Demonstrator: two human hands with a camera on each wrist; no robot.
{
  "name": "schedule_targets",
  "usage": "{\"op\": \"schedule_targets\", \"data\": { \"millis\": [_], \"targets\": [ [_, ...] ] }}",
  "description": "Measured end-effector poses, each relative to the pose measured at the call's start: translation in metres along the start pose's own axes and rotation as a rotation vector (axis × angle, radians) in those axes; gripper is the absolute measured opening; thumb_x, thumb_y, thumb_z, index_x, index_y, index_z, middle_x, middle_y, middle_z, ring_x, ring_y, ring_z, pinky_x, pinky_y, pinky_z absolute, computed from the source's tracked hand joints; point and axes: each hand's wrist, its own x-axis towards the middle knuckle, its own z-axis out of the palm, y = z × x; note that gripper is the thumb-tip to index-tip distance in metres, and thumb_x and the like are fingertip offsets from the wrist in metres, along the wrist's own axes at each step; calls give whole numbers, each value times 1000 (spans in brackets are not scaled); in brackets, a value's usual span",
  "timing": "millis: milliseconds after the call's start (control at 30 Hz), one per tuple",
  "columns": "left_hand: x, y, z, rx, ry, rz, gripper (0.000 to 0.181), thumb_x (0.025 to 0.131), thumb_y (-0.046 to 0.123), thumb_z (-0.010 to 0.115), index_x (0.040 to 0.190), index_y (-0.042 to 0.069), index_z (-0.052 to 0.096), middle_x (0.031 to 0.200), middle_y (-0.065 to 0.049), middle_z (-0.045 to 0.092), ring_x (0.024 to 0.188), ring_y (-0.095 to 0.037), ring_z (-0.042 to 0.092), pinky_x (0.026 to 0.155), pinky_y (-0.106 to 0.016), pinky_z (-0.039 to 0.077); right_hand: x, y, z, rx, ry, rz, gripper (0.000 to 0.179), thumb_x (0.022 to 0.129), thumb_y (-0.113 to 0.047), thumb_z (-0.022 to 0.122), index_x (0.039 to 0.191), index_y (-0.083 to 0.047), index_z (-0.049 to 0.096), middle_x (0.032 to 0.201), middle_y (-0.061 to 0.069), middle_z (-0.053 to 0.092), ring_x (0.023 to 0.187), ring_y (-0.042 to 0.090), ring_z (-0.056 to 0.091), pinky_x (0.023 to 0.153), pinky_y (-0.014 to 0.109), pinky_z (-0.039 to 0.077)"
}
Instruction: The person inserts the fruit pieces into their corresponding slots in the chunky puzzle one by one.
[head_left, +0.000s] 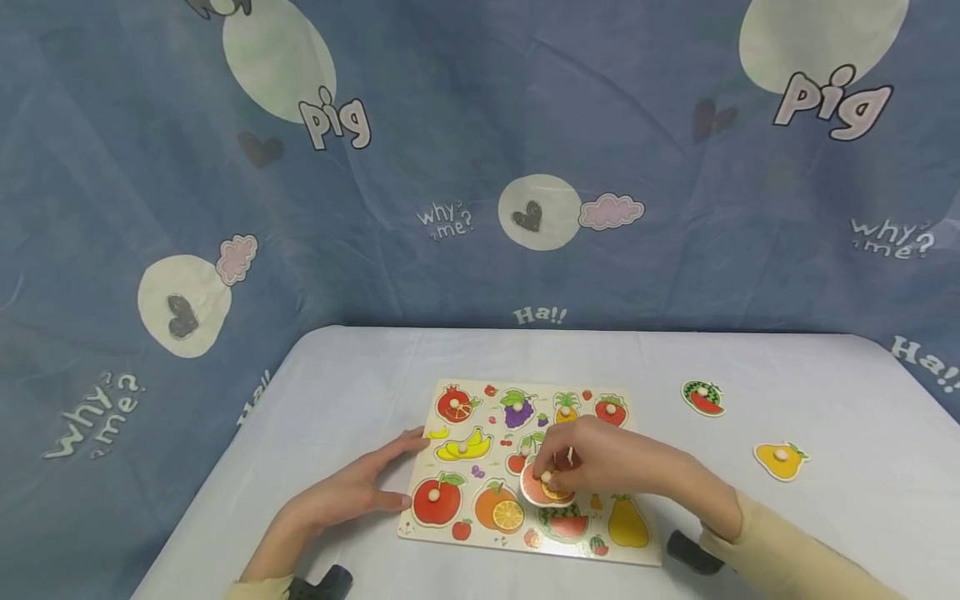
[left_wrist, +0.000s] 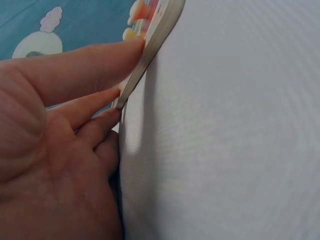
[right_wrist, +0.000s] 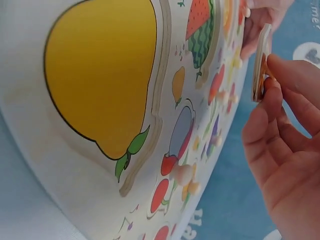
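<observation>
A wooden fruit puzzle board (head_left: 480,472) lies on the white table, most of its fruit shapes bearing small knobs. My right hand (head_left: 600,457) pinches an orange puzzle piece (head_left: 534,492) above the lower middle of the board. In the right wrist view that orange piece (right_wrist: 261,65) is seen edge-on, between thumb and fingers. The printed orange (head_left: 498,507), watermelon (head_left: 564,523) and pear (head_left: 627,523) recesses show no knobs. With fingers extended, my left hand (head_left: 352,487) touches the board's left edge; the left wrist view shows its thumb (left_wrist: 95,67) against that edge.
Right of the board lie a watermelon piece (head_left: 703,398) and, closer to me, a yellow pear piece (head_left: 780,460), both knob up. A blue printed cloth (head_left: 465,275) hangs behind the white-covered table (head_left: 360,367).
</observation>
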Motion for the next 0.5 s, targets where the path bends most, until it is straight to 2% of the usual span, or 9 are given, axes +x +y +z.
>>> {"op": "schedule_targets", "data": {
  "millis": [233, 500],
  "targets": [
    [1, 0, 0, 0, -6, 10, 77, 77, 14, 80, 146, 22, 47, 162, -7, 22, 147, -37, 12, 111, -66, 15, 11, -3, 1, -7, -47, -32, 17, 90, -14, 72, 96, -30, 73, 84, -15, 64, 75, 6, 55, 65, 24, 50],
    [0, 2, 0, 12, 8, -15, 76, 77, 13, 79, 146, 24, 47, 162, -7, 23, 147, -37, 14, 111, -66, 16, 27, -8, 5, -33, -87, -67, 14, 88, -12, 75, 94, -25, 75, 82, -18, 64, 73, 5, 53, 65, 23, 49]
  ]
}}
